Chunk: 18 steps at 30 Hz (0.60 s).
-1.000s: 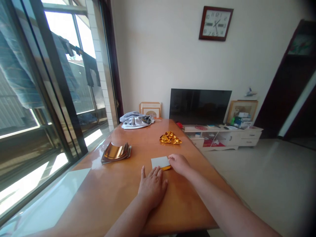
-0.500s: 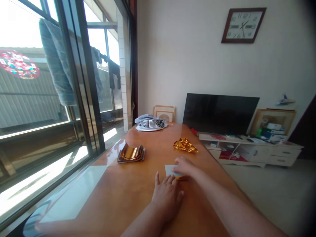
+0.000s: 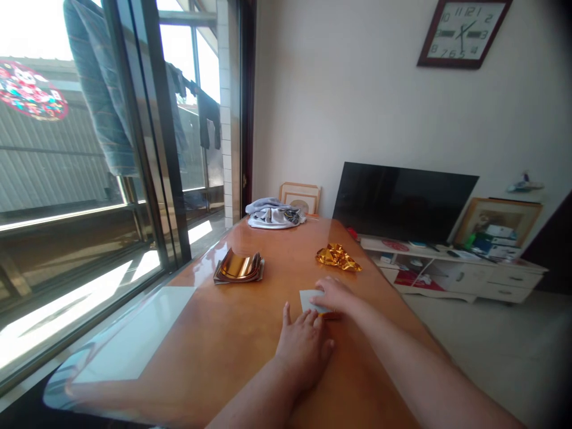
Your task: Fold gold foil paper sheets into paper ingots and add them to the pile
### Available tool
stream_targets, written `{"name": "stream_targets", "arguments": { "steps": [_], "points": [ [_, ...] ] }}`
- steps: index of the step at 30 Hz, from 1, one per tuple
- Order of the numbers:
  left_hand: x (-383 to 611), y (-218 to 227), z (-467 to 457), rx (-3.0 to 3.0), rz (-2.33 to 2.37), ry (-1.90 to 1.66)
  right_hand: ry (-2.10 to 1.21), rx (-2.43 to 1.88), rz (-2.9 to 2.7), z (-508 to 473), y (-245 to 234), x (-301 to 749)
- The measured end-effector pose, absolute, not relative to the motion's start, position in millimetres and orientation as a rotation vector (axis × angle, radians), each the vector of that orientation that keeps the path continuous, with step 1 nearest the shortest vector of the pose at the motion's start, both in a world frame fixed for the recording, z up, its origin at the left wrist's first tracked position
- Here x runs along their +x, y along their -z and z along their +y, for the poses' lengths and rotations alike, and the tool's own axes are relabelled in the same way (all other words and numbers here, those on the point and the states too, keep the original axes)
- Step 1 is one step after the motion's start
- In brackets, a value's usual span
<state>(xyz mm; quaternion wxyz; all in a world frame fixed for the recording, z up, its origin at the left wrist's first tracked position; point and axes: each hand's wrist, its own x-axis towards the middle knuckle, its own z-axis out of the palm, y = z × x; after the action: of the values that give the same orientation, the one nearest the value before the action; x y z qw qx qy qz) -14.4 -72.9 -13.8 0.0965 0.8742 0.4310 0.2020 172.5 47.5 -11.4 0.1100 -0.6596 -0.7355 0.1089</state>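
A small sheet of foil paper [image 3: 305,298] lies on the table in front of me, pale side up, with a golden strip showing along its near edge. My left hand [image 3: 304,345] rests flat with fingers spread, the fingertips on the paper's near edge. My right hand [image 3: 336,294] covers the paper's right part, its fingers bent and closed on it; the exact grip is partly hidden. Left of my hands sits a stack of curled gold foil sheets [image 3: 239,267]. Beyond my right hand lies a crumpled piece of gold foil [image 3: 338,257].
The glossy wooden table [image 3: 214,333] runs away from me, with folded grey clothes [image 3: 274,214] at its far end. Glass sliding doors [image 3: 152,131] stand along the left. A television [image 3: 404,202] rests on a white cabinet [image 3: 469,275] at the right.
The view has tilted down slightly, shifting the room in the picture. Both hands stay on the foil paper; the right fingers look a little more bent.
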Motion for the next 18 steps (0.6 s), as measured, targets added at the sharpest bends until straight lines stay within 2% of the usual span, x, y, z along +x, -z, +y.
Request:
{"name": "stream_targets", "arguments": {
  "steps": [5, 10, 18],
  "points": [
    [-16, 12, -74, 2.582, 1.27, -0.576, -0.419, -1.891, -2.094, 46, 15, 172],
    [-16, 11, -75, 2.563, 1.272, -0.594, -0.654, -1.795, -1.974, 39, 14, 170],
    [-19, 5, -71, 2.543, 1.306, -0.708, -1.05, -1.592, -1.489, 13, 2, 175]
  ]
}}
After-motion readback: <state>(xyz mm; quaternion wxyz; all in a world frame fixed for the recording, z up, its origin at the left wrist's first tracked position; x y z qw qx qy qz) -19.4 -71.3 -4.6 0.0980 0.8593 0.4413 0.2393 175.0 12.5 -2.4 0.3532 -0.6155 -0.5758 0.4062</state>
